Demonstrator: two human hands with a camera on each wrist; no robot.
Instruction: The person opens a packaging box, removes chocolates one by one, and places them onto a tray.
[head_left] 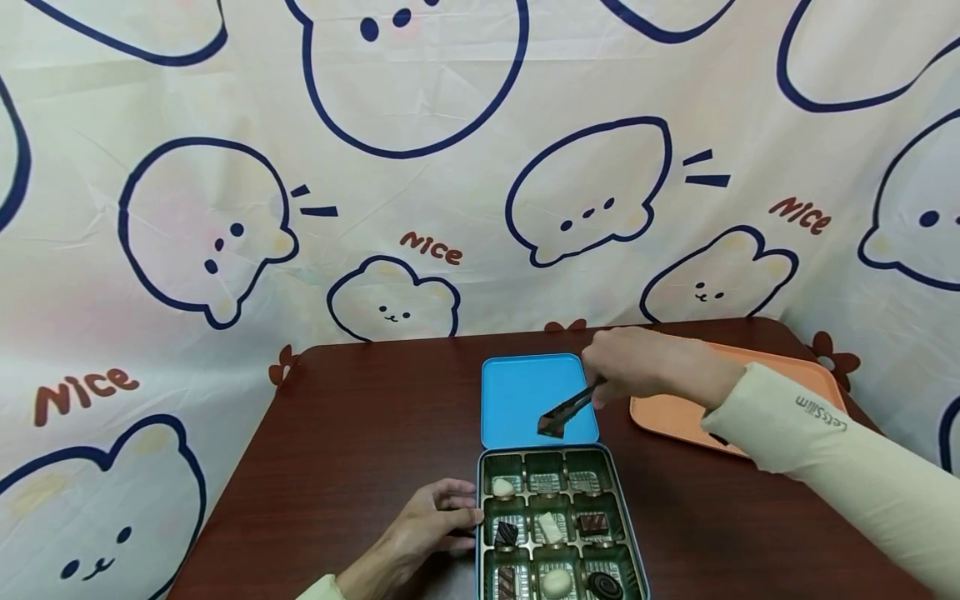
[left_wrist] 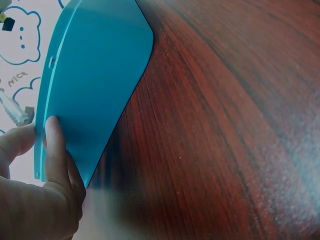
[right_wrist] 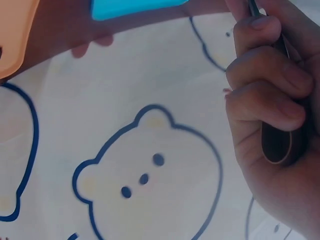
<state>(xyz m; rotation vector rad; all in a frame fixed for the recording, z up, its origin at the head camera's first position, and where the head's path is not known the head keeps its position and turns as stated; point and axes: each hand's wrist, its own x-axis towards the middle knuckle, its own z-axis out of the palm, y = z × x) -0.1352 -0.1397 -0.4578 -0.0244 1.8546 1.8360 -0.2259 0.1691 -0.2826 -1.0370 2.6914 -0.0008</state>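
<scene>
My right hand (head_left: 630, 362) grips dark tongs (head_left: 581, 402) over the blue lid (head_left: 510, 392); a dark brown chocolate (head_left: 551, 427) shows at their tips. In the right wrist view, its fingers curl round the black handle (right_wrist: 285, 142). My left hand (head_left: 431, 521) rests against the left side of the blue tin (left_wrist: 95, 75), thumb at the rim and fingers along the outer wall. The tin's gold divided insert (head_left: 531, 500) bears a white chocolate (head_left: 502, 487) at back left, and several dark and white chocolates in the middle and front rows.
An orange tray (head_left: 787, 367) lies at the back right of the dark wooden table (head_left: 360, 442), partly behind my right forearm. The lid lies right behind the tin. A white cloth (head_left: 480, 200) with bear drawings hangs along the table's far edge.
</scene>
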